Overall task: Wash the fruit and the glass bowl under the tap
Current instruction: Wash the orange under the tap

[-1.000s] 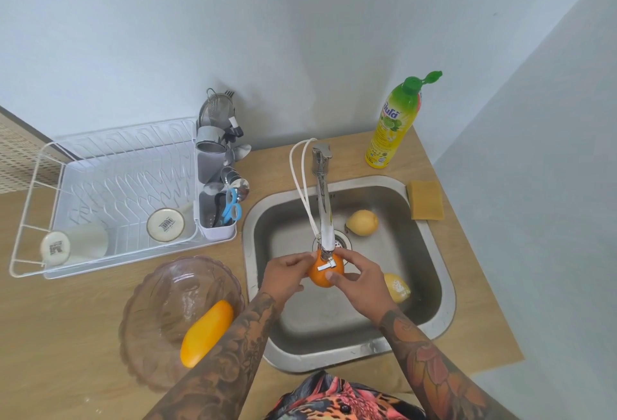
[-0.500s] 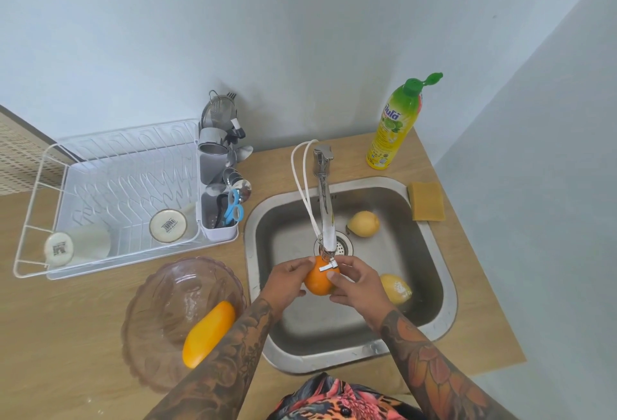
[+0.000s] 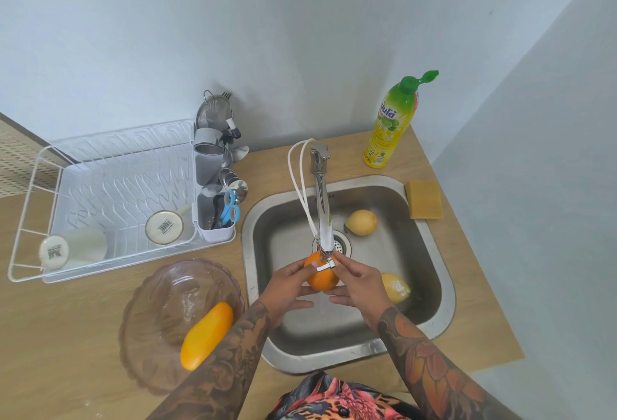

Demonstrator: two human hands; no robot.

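Note:
An orange (image 3: 321, 277) is held under the spout of the chrome tap (image 3: 323, 216), over the steel sink (image 3: 444, 286). My left hand (image 3: 289, 289) grips it from the left and my right hand (image 3: 357, 284) grips it from the right. Two yellow lemons lie in the basin: one lemon (image 3: 361, 222) near the drain at the back, the other lemon (image 3: 396, 287) partly hidden behind my right hand. The glass bowl (image 3: 167, 303) stands on the wooden counter left of the sink, with a yellow mango (image 3: 207, 335) lying in it.
A white dish rack (image 3: 110, 192) with two cups and a utensil holder (image 3: 217, 199) stands at the back left. A green-yellow dish soap bottle (image 3: 390, 126) and a yellow sponge (image 3: 424, 199) sit behind the sink's right side. Walls close in at the back and right.
Both hands have shifted slightly around the orange under the spout, turning it a little. The other fruit and the bowl have not moved.

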